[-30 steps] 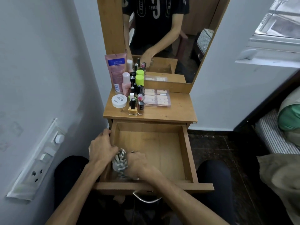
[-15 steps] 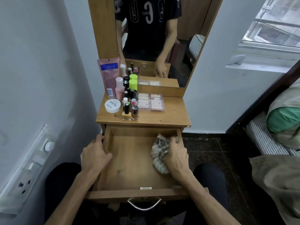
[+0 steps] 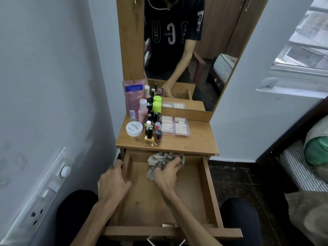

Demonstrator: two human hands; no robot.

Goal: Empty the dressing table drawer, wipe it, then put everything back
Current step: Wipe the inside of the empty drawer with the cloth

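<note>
Tabletop [image 3: 191, 144]: bottles [image 3: 150, 125] crowd it, just above your drawer [image 3: 207, 192].
Right hand [image 3: 166, 176]: fingers curled, pinching cloth [image 3: 159, 161] at drawer's back wall.
Left hand [image 3: 113, 181]: gripping drawer's left wall.
Risk: lifting the cloth high could topple front bottles.

The drawer [image 3: 205, 189] is bare wood, light brown and matt, with a shiny metal handle [image 3: 166, 242] at its front edge. The rag [image 3: 159, 159] is soft, crumpled cloth. The desk [image 3: 195, 141] top is smooth wood. The little bottles [image 3: 153, 137] look like shiny glass. The white jar [image 3: 134, 129] is smooth plastic.
</note>
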